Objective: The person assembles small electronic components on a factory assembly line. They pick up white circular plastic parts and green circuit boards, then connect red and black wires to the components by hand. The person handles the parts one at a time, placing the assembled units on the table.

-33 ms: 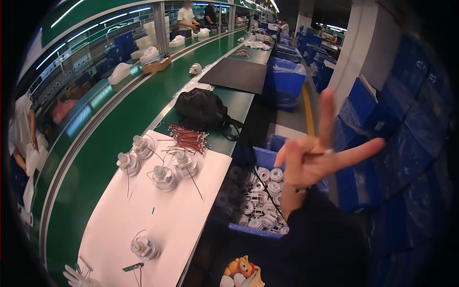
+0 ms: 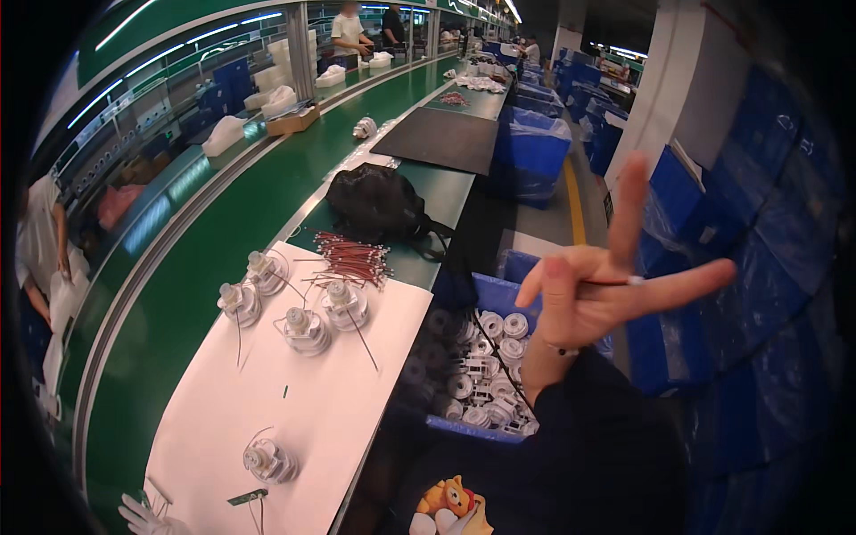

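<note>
My right hand [image 2: 588, 290] is raised above a blue crate [image 2: 486, 434], with two fingers stretched apart in a V and the others folded in. It holds nothing; a ring and a dark bracelet show on it. At the lower left edge, my left hand [image 2: 147, 517] appears in a white glove, fingers spread, cut off by the picture's rim. Close to it on the white sheet [image 2: 330, 428] lie a small green circuit board [image 2: 248, 497] with wires and a white lamp-like part [image 2: 270, 462]. Several similar parts [image 2: 306, 332] with thin wires stand farther up the sheet.
White plastic parts [image 2: 486, 374] fill the crate. Beyond the sheet are a bundle of red-brown wires [image 2: 352, 259], a black bag [image 2: 374, 203] and a dark mat [image 2: 437, 140]. A green conveyor [image 2: 178, 312] runs along the left. Blue bins [image 2: 535, 147] line the right; people work farther off.
My raised right hand has shifted slightly to the right, its two fingers still apart. Everything on the table stays where it was.
</note>
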Tool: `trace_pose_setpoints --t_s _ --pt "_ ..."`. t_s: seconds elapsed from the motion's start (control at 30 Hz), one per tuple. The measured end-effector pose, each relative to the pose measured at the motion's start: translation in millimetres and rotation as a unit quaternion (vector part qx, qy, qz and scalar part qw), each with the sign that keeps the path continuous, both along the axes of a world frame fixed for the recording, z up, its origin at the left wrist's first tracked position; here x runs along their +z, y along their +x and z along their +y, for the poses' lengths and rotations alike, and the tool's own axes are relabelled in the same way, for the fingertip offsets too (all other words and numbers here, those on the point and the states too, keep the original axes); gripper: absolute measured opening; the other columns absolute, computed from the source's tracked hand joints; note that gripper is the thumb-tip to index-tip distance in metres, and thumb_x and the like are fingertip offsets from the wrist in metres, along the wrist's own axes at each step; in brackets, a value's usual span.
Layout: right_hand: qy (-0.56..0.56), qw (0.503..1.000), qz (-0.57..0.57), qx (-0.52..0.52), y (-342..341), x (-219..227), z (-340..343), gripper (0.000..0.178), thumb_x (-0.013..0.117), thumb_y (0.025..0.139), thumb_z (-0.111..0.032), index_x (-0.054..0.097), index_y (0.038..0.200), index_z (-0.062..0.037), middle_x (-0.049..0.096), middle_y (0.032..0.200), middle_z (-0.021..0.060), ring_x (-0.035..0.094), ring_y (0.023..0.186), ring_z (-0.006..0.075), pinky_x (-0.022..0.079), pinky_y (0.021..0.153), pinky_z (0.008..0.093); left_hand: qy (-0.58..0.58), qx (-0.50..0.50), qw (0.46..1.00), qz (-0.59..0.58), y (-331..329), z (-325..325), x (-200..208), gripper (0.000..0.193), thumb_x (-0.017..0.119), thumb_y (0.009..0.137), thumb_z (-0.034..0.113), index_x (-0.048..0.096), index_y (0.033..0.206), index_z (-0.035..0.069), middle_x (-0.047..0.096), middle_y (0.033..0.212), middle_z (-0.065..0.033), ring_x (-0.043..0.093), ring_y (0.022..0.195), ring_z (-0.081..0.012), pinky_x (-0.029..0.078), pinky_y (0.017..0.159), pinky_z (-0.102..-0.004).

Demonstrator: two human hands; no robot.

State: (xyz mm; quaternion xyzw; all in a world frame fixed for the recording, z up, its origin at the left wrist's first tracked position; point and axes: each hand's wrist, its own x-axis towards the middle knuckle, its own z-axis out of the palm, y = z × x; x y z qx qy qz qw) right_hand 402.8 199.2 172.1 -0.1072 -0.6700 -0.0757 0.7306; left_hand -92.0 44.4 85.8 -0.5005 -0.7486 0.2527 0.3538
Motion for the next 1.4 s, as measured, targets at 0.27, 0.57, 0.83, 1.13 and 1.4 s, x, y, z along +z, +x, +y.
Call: trace_pose_setpoints --t_s 0.27,0.57,0.83,1.13,1.4 --pt "-0.087 0.993 -0.028 0.073 -31.5 1.1 6.1 0.082 0.052 0.071 0.012 0.009 0.124 -0.0328 0.033 0.117 0.0246 0.043 0.044 0.0045 0.043 0.041 0.0195 -0.090 -0.050 0.988 0.113 11.7 -6.1 8.0 0.034 0.043 0.084 0.009 0.051 0.115 -0.002 0.048 0.122 -0.0202 0.051 0.102 -0.0330 0.042 0.085 -0.0378" --pt "-0.632 0.608 -0.331 0.349 -127.8 -167.0 -13.9 0.020 0.049 0.087 -0.013 0.064 0.088 0.0009 0.050 0.053 0.0013 0.040 0.047 0.0040 0.033 0.045 0.0204 0.120 -0.139 0.749 -0.636 95.1 7.9 26.4 0.074 0.066 0.070 0.016 0.030 0.133 -0.001 0.040 0.128 -0.0243 0.042 0.116 -0.0336 0.039 0.091 -0.0389" --pt "-0.493 0.712 -0.272 0.419 -189.5 -152.8 -19.2 0.025 0.041 0.091 -0.012 0.061 0.087 0.0036 0.038 0.051 -0.0021 0.035 0.051 0.0045 0.031 0.048 0.0209 0.012 -0.292 0.723 -0.626 92.0 30.1 15.0 0.058 0.052 0.070 -0.003 0.043 0.126 0.008 0.036 0.133 -0.0219 0.032 0.124 -0.0378 0.035 0.098 -0.0385" --pt "-0.541 0.717 -0.285 0.333 -185.5 -167.9 -7.4 0.019 0.054 0.082 -0.003 0.064 0.097 0.0019 0.063 0.066 0.0102 0.058 0.055 0.0087 0.044 0.050 0.0204 -0.009 -0.189 0.663 -0.724 108.2 88.0 -10.5 0.019 0.058 0.079 0.012 0.062 0.096 0.005 0.061 0.080 -0.0139 0.060 0.075 -0.0244 0.046 0.071 -0.0306" --pt "-0.564 0.746 -0.137 0.326 -174.2 -175.4 -4.2 0.010 0.056 0.081 0.000 0.062 0.088 0.0042 0.064 0.074 0.0077 0.059 0.057 0.0075 0.046 0.049 0.0181 -0.030 -0.066 0.764 -0.641 124.5 69.3 22.9 0.025 0.054 0.085 0.024 0.063 0.092 0.002 0.061 0.068 -0.0158 0.060 0.061 -0.0247 0.047 0.058 -0.0302"
